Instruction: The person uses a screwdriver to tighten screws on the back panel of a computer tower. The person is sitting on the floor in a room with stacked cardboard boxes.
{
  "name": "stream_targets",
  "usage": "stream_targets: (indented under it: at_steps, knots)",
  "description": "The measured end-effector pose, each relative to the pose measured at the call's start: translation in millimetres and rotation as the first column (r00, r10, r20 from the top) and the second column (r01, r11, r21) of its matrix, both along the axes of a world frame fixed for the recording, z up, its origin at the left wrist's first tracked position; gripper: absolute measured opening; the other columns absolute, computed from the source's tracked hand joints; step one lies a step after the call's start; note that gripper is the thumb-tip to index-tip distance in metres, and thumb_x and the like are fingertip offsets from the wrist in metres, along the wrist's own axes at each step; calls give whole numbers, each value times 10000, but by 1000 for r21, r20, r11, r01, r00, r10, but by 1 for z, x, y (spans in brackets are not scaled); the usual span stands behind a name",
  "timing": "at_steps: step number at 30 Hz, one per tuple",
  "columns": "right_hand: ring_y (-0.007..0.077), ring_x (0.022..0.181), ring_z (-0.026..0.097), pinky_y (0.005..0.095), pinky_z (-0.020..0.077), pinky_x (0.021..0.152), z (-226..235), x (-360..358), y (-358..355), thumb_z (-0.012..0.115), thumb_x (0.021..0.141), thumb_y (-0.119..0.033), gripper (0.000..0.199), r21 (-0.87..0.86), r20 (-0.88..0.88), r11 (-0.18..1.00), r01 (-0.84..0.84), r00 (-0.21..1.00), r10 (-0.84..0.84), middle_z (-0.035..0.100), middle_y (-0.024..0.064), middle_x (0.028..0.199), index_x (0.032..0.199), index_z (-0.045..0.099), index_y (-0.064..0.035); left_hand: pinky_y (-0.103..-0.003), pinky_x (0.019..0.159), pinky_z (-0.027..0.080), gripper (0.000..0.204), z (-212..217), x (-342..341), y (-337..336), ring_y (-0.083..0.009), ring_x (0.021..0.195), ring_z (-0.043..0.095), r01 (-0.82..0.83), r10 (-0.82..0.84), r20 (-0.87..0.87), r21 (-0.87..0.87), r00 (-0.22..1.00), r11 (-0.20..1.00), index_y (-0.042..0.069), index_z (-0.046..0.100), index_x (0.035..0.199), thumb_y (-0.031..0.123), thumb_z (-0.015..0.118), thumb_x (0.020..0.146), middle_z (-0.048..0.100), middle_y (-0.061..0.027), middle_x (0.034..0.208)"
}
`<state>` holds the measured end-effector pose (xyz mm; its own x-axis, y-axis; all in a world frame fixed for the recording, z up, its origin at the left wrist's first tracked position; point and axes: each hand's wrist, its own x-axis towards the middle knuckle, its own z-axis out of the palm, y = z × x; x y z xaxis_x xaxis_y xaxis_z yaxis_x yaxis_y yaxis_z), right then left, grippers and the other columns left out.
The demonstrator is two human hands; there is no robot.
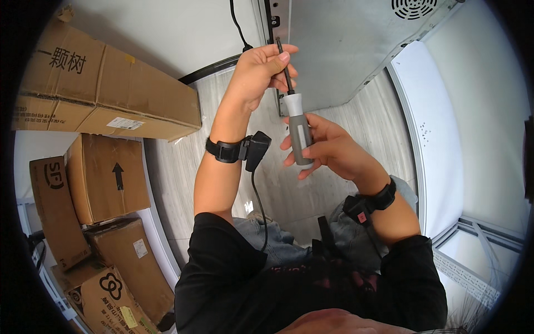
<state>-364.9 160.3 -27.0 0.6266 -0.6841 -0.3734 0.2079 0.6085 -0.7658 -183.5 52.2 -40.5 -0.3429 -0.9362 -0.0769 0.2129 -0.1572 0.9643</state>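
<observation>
Pale plank floor (183, 145), cardboard boxes (105, 94) stacked well left of the fingers. Right hand (328, 147) wraps the screwdriver (297, 131) by its grey handle. Left hand (258, 72) pinches its dark shaft, fingers closed, tip against a grey metal panel (339, 44) above.

Cardboard boxes (105, 94) stacked at left; metal panel (345, 50) ahead, screwdriver (297, 125) before it.

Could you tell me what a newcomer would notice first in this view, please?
At centre, the two hands work a screwdriver: the right hand wraps its grey and white handle, and the left hand pinches the dark shaft against the edge of a grey metal cabinet at the top. Brown cardboard boxes are stacked on the left.
</observation>
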Motion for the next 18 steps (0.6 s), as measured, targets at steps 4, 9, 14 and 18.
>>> stream_targets:
  at_steps: [4, 9, 14, 18]
  knots:
    - [139, 813, 613, 259, 526, 522, -1, 8, 5, 695, 773, -126, 590, -149, -221, 989, -10, 975, -24, 567, 60, 956, 1275, 408, -5, -220, 478, 466, 262, 7, -2, 3, -104, 554, 606, -54, 52, 65, 26, 996, 998, 10, 616, 1052, 233, 581, 919, 638, -30, 706]
    - [135, 767, 608, 247, 487, 481, 4, 15, 6, 707, 770, -138, 587, -150, -305, 988, -26, 952, -21, 541, 42, 878, 1260, 411, -8, -205, 462, 439, 237, 4, 1, 1, -87, 470, 558, -89, 85, 165, 14, 983, 996, 18, 631, 903, 254, 603, 904, 605, -12, 612]
    - [237, 842, 646, 291, 538, 564, 3, 8, 7, 651, 798, -115, 586, -16, 61, 1000, 26, 998, -25, 572, 110, 977, 1300, 369, -3, -205, 467, 441, 218, 2, 4, -1, -87, 468, 554, -39, 39, 29, 27, 999, 999, 9, 632, 892, 221, 586, 913, 609, -21, 617]
    - [245, 921, 644, 346, 575, 639, 13, 0, 3, 627, 834, -101, 532, 44, 212, 999, -29, 977, 20, 588, 130, 1034, 1291, 382, 16, -207, 490, 467, 223, 3, 6, 0, -102, 515, 584, -4, 11, -97, 81, 995, 997, -6, 633, 920, 208, 569, 921, 629, -45, 672]
